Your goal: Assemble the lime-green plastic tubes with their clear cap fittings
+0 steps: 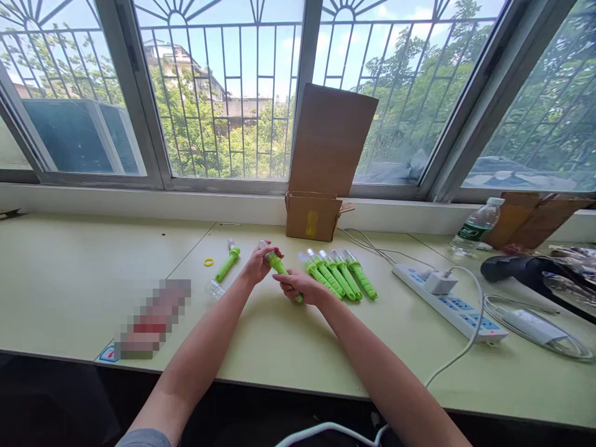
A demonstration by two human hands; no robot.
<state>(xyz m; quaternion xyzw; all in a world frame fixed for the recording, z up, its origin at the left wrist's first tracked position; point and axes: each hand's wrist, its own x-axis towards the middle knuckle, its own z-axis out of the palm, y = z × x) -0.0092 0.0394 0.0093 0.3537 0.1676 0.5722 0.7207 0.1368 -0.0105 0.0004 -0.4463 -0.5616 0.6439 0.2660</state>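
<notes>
A green plastic stick with a clear cap (278, 266) is held slantwise between both hands above the table. My left hand (255, 266) is closed around its clear upper end. Lower down, my right hand (298, 284) grips the green handle, whose tip shows below the fingers. Left of the hands lies a similar green stick (226, 266) with a narrow pale tip and no wide cap. Near it are a yellow ring (208, 262) and a loose clear plastic cap (214, 288), partly beside my left forearm. Several capped green sticks (342, 276) lie side by side right of my right hand.
An open cardboard box (310, 217) stands against the window sill. To the right are a white power strip (454, 305) with cables, a plastic bottle (477, 226) and a black curved object (516, 267). A pixelated patch (156, 320) covers something at the table's front left.
</notes>
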